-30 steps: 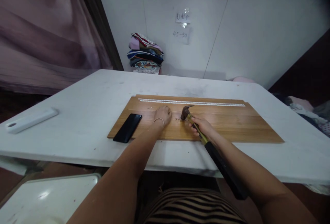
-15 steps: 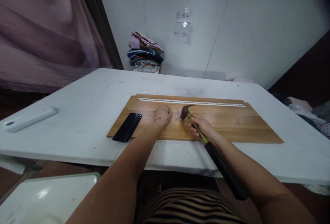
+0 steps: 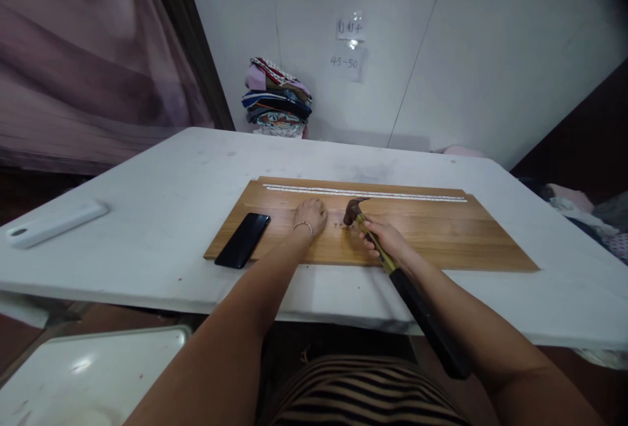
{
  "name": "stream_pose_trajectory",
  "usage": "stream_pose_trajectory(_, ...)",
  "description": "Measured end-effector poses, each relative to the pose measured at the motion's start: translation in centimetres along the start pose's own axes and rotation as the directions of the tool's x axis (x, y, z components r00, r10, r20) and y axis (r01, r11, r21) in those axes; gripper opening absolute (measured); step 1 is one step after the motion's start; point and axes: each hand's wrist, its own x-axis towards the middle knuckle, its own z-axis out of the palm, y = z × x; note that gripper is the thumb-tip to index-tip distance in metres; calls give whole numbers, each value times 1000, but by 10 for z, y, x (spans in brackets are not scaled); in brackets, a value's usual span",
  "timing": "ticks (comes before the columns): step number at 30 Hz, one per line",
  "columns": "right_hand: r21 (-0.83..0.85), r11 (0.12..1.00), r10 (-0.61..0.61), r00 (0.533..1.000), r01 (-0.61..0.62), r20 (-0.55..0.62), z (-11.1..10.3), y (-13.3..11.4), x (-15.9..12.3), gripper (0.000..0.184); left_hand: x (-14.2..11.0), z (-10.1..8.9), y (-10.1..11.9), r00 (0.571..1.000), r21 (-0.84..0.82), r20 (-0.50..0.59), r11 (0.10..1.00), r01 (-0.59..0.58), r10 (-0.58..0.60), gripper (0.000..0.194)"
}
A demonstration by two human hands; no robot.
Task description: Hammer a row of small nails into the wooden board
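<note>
right hand point(image 3: 385, 239)'s fingers wrapped round a claw hammer point(image 3: 375, 243), head over the wooden board point(image 3: 441, 236), left hand point(image 3: 311, 215) just kinda lying on the board, can't tell if it's gripping anything, black smartphone point(image 3: 243, 240) nearby

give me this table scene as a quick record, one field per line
left hand: on the wooden board, fingers curled
right hand: gripping the hammer below its head
phone: on the board's left end
white strips: along the board's far side
surface: white table
backdrop: stacked cloth, wall
</note>
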Motion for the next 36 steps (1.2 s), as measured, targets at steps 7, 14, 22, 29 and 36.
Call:
stream_pose_trajectory(7, 28, 999, 26, 998, -25, -52, 3, -1, -2, 29, 0, -3, 3, 1000, 9, 18, 1000, 4, -4, 27)
stream_pose_trajectory(14, 25, 999, 31, 999, -30, -44, 0, 1, 0, 29, 0, -4, 3, 1000, 3, 22, 1000, 13, -13, 24)
stream_pose_trajectory(22, 28, 999, 16, 999, -15, -48, 2, -3, 0, 26, 0, -2, 3, 1000, -15, 7, 1000, 11, -11, 24)
stream_pose_trajectory(29, 22, 998, 58, 994, -56, -88, 6, -4, -3, 24, 0, -4, 3, 1000, 5, 16, 1000, 12, -12, 26)
stream_pose_trajectory(36, 13, 1000, 19, 998, -18, -63, 2, -4, -2, 23, 0, -3, 2, 1000, 14, 18, 1000, 2, -2, 25)
